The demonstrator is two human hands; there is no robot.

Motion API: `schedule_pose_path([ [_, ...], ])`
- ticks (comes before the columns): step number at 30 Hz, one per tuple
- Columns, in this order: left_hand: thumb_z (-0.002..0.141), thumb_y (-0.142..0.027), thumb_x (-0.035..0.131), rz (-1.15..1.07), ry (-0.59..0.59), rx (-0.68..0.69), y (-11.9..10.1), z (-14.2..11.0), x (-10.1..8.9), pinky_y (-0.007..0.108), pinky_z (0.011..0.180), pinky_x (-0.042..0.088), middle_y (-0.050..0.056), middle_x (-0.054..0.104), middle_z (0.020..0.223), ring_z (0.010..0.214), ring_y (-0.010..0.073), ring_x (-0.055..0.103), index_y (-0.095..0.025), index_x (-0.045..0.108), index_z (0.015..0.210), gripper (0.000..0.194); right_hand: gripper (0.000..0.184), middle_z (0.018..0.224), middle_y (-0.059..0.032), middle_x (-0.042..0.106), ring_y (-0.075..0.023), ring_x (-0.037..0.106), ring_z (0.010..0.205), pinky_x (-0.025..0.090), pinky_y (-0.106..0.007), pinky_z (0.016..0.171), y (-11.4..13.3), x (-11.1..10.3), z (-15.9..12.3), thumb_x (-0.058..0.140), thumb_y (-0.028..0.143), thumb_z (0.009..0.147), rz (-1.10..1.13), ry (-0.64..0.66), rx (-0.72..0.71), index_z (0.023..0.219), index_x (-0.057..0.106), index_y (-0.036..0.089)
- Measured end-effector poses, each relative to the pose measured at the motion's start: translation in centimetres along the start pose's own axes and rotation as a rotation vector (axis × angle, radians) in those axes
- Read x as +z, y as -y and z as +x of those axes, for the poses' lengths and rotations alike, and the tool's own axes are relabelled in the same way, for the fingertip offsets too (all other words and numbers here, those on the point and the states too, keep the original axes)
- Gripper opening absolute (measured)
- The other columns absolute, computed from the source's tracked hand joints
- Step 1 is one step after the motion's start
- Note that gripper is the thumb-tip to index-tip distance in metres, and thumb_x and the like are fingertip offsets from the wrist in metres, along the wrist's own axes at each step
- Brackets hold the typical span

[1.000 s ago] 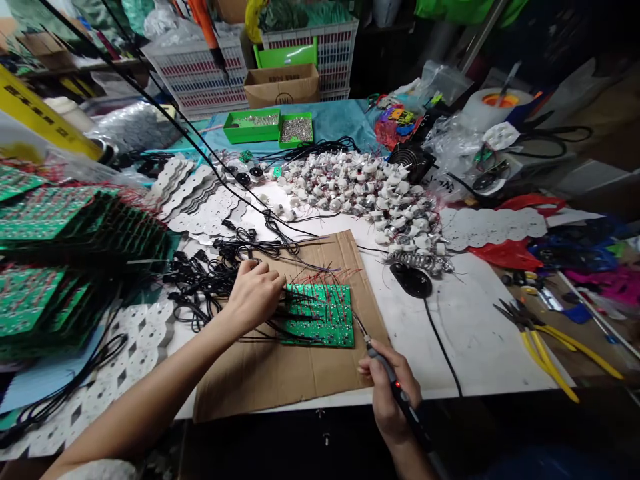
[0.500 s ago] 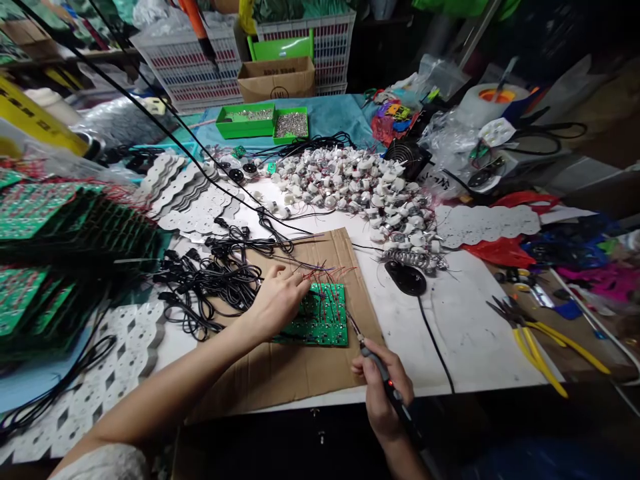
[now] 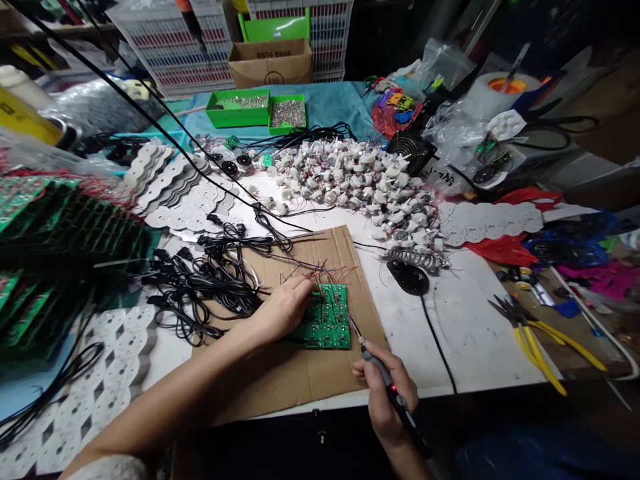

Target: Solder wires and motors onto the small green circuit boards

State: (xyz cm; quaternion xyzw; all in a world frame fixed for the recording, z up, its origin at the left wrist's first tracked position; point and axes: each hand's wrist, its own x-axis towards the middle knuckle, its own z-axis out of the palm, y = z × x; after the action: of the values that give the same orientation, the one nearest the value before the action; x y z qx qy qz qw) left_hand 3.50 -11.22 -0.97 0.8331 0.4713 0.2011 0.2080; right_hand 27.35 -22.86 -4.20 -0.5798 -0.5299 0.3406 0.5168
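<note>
The left hand (image 3: 287, 309), its grip too hidden to tell, has moved over the board (image 3: 327, 335) on the cardboard (image 3: 280, 387), apparently bringing its wires (image 3: 334, 272) within reach; the right hand (image 3: 381, 408) clasps an iron (image 3: 395, 395) just right of the board.

– Where does the camera sit?
– On the person's head. It looks forward and down at the table (image 3: 480, 327).
– What is close to it?
– The left forearm (image 3: 175, 393) and the right hand (image 3: 390, 393), low in the view. The green circuit board (image 3: 327, 327) is a bit farther, near the middle.
– And far away?
– The white crates (image 3: 167, 53), up top. It sees wide, from stacked circuit boards (image 3: 65, 227) to yellow-handled pliers (image 3: 539, 350).
</note>
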Motion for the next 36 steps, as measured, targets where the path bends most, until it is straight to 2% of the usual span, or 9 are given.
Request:
schedule_pose_path([
  [8, 0.098, -0.010, 0.048, 0.031, -0.022, -0.019, 0.3, -0.6, 0.1, 0.027, 0.071, 0.049, 0.006, 0.063, 0.092, 0.083, 0.0178, 0.062, -0.018, 0.063, 0.099, 0.017, 0.025, 0.079, -0.0024, 0.077, -0.0182, 0.075, 0.063, 0.065, -0.026, 0.059, 1.4, 1.4, 0.8, 0.062, 0.038, 0.101, -0.045, 0.047, 0.017, 0.114, 0.076, 0.021],
  [19, 0.099, -0.008, 0.044, 0.058, -0.056, 0.056, 0.3, -1.4, 0.6, 0.026, 0.067, 0.047, 0.005, 0.060, 0.087, 0.077, 0.0167, 0.056, -0.018, 0.063, 0.100, 0.021, 0.026, 0.079, -0.0026, 0.077, -0.0193, 0.076, 0.064, 0.067, -0.030, 0.067, 0.7, 1.8, 1.3, 0.060, 0.039, 0.103, -0.091, 0.102, 0.013, 0.116, 0.076, 0.024],
  [28, 0.102, -0.020, 0.053, -0.133, -0.041, -0.093, 0.2, -0.7, 0.2, 0.027, 0.072, 0.051, 0.004, 0.064, 0.091, 0.081, 0.0158, 0.064, -0.019, 0.063, 0.101, 0.010, 0.025, 0.083, -0.0032, 0.078, -0.0185, 0.075, 0.064, 0.066, -0.027, 0.058, 0.7, 2.0, 1.3, 0.061, 0.038, 0.102, -0.066, 0.092, 0.015, 0.116, 0.076, 0.024],
  [33, 0.101, -0.021, 0.055, -0.229, -0.036, -0.133, 0.1, -0.4, -0.2, 0.028, 0.076, 0.053, 0.004, 0.062, 0.094, 0.084, 0.0156, 0.064, -0.019, 0.067, 0.102, 0.012, 0.028, 0.079, -0.0037, 0.077, -0.0194, 0.076, 0.065, 0.068, -0.029, 0.063, 0.9, 2.3, 1.1, 0.060, 0.041, 0.102, -0.095, 0.052, -0.009, 0.114, 0.077, 0.023],
  [36, 0.099, -0.020, 0.057, -0.304, -0.041, -0.158, 0.1, -0.2, -0.5, 0.027, 0.074, 0.052, 0.003, 0.062, 0.090, 0.082, 0.0149, 0.063, -0.019, 0.068, 0.094, 0.012, 0.028, 0.081, -0.0043, 0.078, -0.0198, 0.076, 0.065, 0.068, -0.029, 0.064, 0.8, 2.4, 1.2, 0.060, 0.041, 0.102, -0.110, 0.018, -0.032, 0.112, 0.078, 0.023],
])
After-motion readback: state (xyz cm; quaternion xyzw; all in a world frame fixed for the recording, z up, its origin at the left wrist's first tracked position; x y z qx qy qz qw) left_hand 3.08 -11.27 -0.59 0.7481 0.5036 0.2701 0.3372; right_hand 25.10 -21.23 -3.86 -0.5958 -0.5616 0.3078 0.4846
